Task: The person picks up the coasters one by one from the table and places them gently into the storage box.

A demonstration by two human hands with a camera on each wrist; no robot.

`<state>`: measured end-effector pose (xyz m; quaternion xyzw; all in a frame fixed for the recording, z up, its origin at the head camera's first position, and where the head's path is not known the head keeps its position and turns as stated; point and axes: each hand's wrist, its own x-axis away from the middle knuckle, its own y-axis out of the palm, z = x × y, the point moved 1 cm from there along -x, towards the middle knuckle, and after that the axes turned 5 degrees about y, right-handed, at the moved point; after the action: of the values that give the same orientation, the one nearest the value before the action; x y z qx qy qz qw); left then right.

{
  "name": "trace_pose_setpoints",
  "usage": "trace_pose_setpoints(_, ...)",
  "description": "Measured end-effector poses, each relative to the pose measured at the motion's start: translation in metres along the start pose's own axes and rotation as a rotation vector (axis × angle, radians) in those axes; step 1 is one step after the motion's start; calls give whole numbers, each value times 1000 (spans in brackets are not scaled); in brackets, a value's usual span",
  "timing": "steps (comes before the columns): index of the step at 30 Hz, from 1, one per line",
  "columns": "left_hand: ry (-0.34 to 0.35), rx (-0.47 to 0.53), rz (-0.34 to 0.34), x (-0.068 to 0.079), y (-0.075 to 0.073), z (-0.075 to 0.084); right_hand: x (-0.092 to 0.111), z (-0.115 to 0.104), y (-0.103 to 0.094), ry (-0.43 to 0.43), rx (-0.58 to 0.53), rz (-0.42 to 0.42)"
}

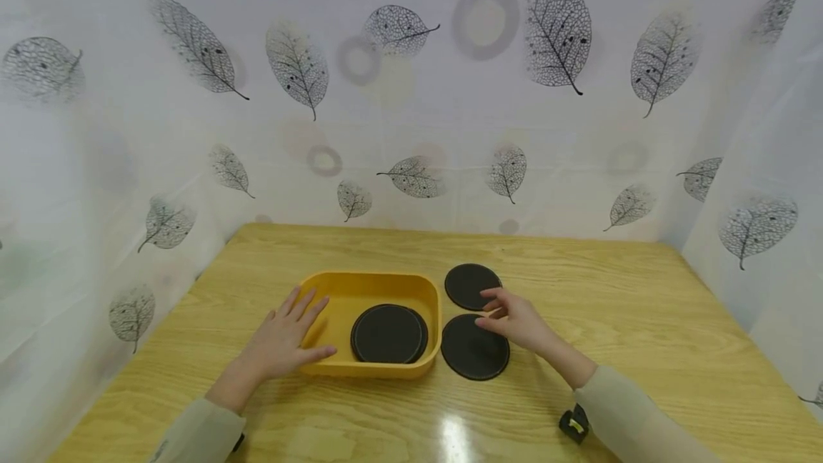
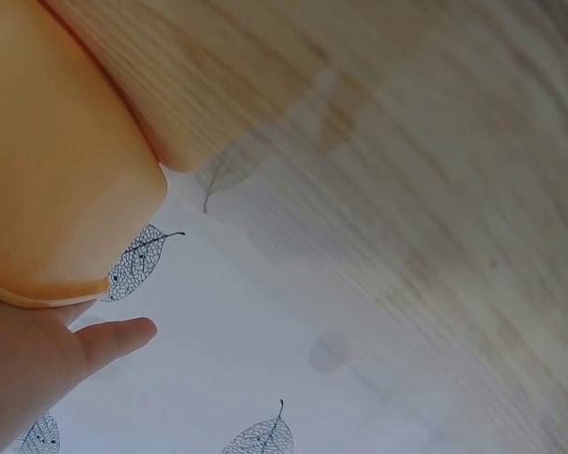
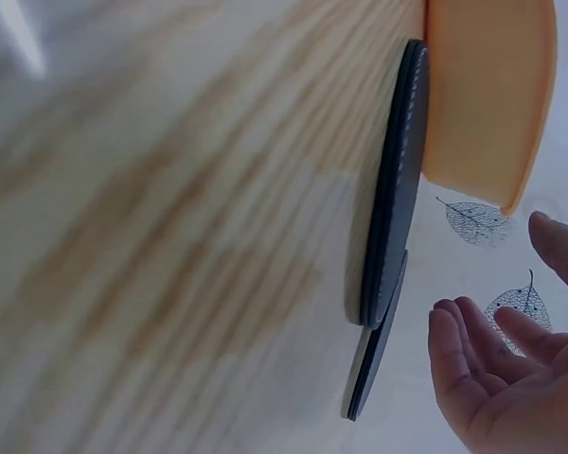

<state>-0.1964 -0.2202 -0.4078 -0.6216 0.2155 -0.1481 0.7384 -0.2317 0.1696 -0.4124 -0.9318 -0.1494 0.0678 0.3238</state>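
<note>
A yellow rectangular bin stands on the table, with round black coasters lying in its right half, one overlapping another. My left hand rests at the bin's left side with fingers spread over the rim; the left wrist view shows the hand against the bin's edge. Right of the bin lie a nearer coaster pile and a farther one. Above them hovers my right hand, fingers loosely bent and holding nothing. From the right wrist, the nearer pile looks layered, with light stitching along its edge.
The wooden table extends to both sides and toward the front. A white curtain with a leaf print hangs behind it and at both sides. A small black device sits under the right wrist.
</note>
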Motion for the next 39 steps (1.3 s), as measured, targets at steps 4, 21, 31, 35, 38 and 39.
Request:
trace_pose_setpoints(4,-3,2,0,0,0,0,-2,2,1,1,61,-17)
trace_pose_setpoints(21,-7,-8,-4,0,-2,1,-4,7,6,36,365,-161)
trace_pose_setpoints(31,-4,-10,-3,0,-3,2,-5,7,12,66,464,-189)
trace_pose_setpoints(35,-3,-8,0,0,-3,1,-6,7,13,72,478,-193)
trace_pose_setpoints(38,-2,-9,3,0,-2,0,-7,5,14,85,480,-187)
trace_pose_setpoints(39,-2,-9,2,0,-2,0,-7,4,14,90,480,-185)
